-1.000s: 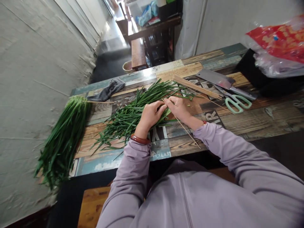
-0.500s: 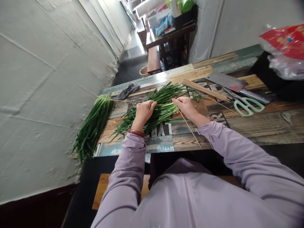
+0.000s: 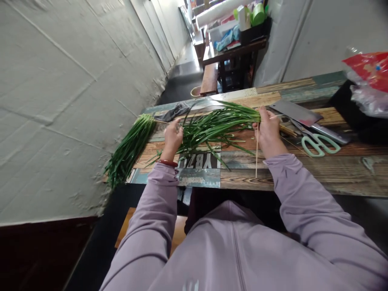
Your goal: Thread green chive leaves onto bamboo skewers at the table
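A loose bunch of garlic chives [image 3: 218,121] lies across the table, its pale stem ends to the right and its leaf tips to the left. My right hand [image 3: 269,130] is closed around those stem ends. From the same hand a thin straw-coloured strip [image 3: 257,153] hangs down toward the table's front. My left hand [image 3: 173,139] is beside the leaf tips, its fingers loosely curved and thumb apart, with no clear grip visible. Farther left, a second bunch of chives [image 3: 130,149] lies with its stem ends gathered and its leaves over the table's edge.
Scissors [image 3: 320,144] with pale green handles lie right of my right hand, by a cleaver [image 3: 297,112]. More straw-coloured strips [image 3: 287,130] are partly behind that hand. A grey cloth [image 3: 176,111] lies at the back. Plastic bags [image 3: 371,85] sit far right; a wall [image 3: 60,101] borders the left.
My right hand has moved right with the chives' stem ends, drawing the bunch out longer. My left hand has shifted slightly left and loosened from the leaves. The view has also shifted.
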The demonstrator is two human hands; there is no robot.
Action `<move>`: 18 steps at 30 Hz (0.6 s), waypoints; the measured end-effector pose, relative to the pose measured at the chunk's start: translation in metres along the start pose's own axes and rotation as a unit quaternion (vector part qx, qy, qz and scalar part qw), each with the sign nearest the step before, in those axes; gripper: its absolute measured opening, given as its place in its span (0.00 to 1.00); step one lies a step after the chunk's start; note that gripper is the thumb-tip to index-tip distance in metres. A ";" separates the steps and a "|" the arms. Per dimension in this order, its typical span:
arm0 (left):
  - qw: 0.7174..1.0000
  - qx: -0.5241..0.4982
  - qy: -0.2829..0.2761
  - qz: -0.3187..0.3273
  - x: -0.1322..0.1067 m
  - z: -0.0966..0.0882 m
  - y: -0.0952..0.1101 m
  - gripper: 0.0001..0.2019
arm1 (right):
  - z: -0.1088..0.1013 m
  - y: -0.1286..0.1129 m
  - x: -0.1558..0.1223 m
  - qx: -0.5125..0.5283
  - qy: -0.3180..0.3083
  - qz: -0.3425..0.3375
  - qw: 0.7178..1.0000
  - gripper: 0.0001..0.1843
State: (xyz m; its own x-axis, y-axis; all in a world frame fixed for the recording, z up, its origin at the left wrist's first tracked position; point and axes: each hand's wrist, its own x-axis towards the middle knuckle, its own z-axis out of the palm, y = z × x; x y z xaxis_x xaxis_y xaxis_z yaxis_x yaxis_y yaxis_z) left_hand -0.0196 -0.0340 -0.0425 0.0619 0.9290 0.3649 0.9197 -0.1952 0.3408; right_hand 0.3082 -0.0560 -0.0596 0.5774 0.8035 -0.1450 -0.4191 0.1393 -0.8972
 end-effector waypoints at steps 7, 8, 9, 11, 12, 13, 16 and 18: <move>0.978 -0.105 0.016 0.178 -0.076 0.000 0.103 0.13 | 0.002 0.023 0.003 0.014 -0.055 -0.027 0.998 0.18; 0.960 -0.109 -0.078 0.247 -0.086 0.011 0.120 0.13 | 0.002 0.025 0.003 0.012 -0.062 -0.031 0.997 0.18; 0.936 -0.104 -0.147 0.304 -0.093 0.023 0.134 0.16 | 0.002 0.027 0.003 0.017 -0.066 -0.034 0.997 0.18; 0.905 -0.059 -0.212 0.364 -0.098 0.047 0.150 0.25 | 0.001 0.027 0.001 0.040 -0.067 -0.035 0.996 0.19; 0.901 -0.032 -0.224 0.369 -0.095 0.056 0.153 0.27 | 0.001 0.027 0.000 0.052 -0.068 -0.034 0.996 0.19; 0.904 -0.001 -0.233 0.358 -0.091 0.063 0.152 0.28 | 0.001 0.026 0.000 0.060 -0.071 -0.033 0.995 0.20; 0.928 0.073 -0.262 0.255 -0.072 0.072 0.133 0.29 | 0.001 0.024 0.001 0.062 -0.091 -0.039 0.993 0.21; 0.936 0.085 -0.275 0.203 -0.059 0.070 0.115 0.30 | 0.000 0.026 0.003 0.054 -0.106 -0.046 0.992 0.21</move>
State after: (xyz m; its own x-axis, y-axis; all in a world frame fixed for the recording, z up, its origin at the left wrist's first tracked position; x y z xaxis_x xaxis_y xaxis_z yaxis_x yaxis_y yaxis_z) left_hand 0.1099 -0.0892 -0.0854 0.5667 0.8197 -0.0834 0.8228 -0.5576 0.1104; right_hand 0.2991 -0.0495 -0.0828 0.4602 0.8871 0.0362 -0.4513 0.2688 -0.8509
